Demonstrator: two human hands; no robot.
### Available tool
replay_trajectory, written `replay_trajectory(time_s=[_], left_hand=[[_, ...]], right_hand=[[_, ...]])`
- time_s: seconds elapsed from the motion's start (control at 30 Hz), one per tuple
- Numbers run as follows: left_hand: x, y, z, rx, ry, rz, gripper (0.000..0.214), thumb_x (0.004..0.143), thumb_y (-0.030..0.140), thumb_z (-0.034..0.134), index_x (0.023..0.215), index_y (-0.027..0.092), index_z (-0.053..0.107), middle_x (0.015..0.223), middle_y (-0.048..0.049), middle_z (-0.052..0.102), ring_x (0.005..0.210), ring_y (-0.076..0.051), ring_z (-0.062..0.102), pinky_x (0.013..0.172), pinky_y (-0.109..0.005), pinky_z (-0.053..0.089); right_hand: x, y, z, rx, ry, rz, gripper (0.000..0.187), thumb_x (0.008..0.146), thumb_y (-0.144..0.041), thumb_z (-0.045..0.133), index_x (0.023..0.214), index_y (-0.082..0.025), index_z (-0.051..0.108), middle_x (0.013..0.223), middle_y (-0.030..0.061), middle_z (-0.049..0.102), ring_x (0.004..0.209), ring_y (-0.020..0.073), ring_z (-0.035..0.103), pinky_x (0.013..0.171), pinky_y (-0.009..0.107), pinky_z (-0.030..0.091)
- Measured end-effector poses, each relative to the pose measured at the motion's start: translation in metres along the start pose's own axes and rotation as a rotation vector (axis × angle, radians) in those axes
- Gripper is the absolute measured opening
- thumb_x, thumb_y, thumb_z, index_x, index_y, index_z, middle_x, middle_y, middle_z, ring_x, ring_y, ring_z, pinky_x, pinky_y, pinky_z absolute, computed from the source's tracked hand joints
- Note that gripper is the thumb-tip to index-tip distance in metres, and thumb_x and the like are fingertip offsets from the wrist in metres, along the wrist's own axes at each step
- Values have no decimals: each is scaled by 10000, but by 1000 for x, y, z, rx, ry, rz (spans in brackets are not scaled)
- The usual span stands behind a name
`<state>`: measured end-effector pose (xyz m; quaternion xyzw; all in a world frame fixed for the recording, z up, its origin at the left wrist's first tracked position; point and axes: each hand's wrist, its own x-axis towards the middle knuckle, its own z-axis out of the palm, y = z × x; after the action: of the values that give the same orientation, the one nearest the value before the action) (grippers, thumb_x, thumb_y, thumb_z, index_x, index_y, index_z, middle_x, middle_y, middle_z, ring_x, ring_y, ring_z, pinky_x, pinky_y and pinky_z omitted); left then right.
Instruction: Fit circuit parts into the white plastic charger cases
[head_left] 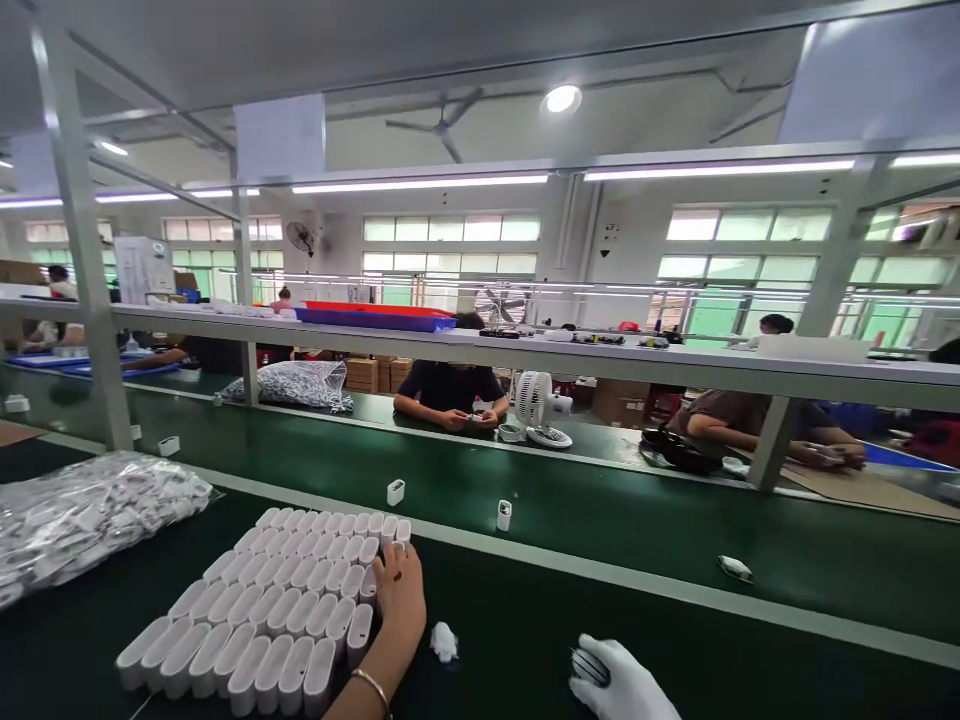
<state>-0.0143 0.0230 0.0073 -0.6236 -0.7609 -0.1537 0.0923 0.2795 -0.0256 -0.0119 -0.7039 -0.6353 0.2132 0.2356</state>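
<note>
Rows of white oval cases point(281, 605) with open tops stand upright on the dark green bench. My left hand point(401, 590), bare and with a bracelet at the wrist, is at the right end of the back rows. Its fingers are bent around a case there, mostly hidden by the hand. A small crumpled white piece point(444, 642) lies just right of that wrist. Farther right is my right hand point(619, 680) in a white glove, fingers curled. Dark lines show between its fingers, but what it holds, if anything, is unclear.
A clear bag of small white parts point(97, 510) lies at left. Beyond a pale rail, a green conveyor belt point(600, 530) carries spaced white cases point(504, 515) and a flat piece point(735, 569). Across it, a person point(450, 395) handles a small item beside a white fan point(534, 400). A shelf point(510, 350) crosses above.
</note>
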Motion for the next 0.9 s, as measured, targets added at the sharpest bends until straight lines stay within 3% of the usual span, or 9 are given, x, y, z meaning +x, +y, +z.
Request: replay_trajectory(time_s=[0.17,0.33,0.47,0.67,0.8,0.9], left_hand=[[3,-6,0,44,22,3,491,804,-64,298,1122,82,643,1189,-198,607,1166,-343,499,927,-493,381],[7,-6,11,61,39,74,527,785,-35,344,1218,139,590,1350,-161,505,1250,-320,429,952,-474,374],[10,-6,18,52,21,183,523,824,6,323,1258,182,557,1372,-133,490,1238,-273,453,978,-436,365],[19,-5,17,59,-2,222,409,847,30,373,1212,47,557,1282,-267,506,1157,-339,510,926,-510,382],[34,-5,11,23,0,225,296,884,246,540,1141,100,562,1131,-136,595,1036,-266,569,912,-481,425],[47,-6,3,-42,22,275,325,886,374,554,1119,147,554,1116,-80,585,978,-217,579,873,-439,467]], right_hand=[[33,-46,5,-25,-3,-93,314,728,-260,578,1033,-203,627,1068,56,633,961,201,633,802,230,471],[25,-39,13,-60,72,-122,428,776,-244,550,1202,-289,543,1166,11,594,1010,187,614,833,227,447],[17,-35,8,-3,41,-133,562,749,-194,558,1303,-246,474,1195,38,577,1069,198,588,891,244,433],[10,-45,5,37,83,-79,662,711,-252,633,1339,-245,423,1313,59,464,1111,201,570,916,259,430],[7,-49,11,-73,84,13,593,739,-271,612,1305,-262,440,1245,70,489,1068,225,592,852,285,448],[5,-50,12,-115,62,23,543,739,-267,603,1264,-266,468,1193,78,511,1028,243,606,815,300,452]])
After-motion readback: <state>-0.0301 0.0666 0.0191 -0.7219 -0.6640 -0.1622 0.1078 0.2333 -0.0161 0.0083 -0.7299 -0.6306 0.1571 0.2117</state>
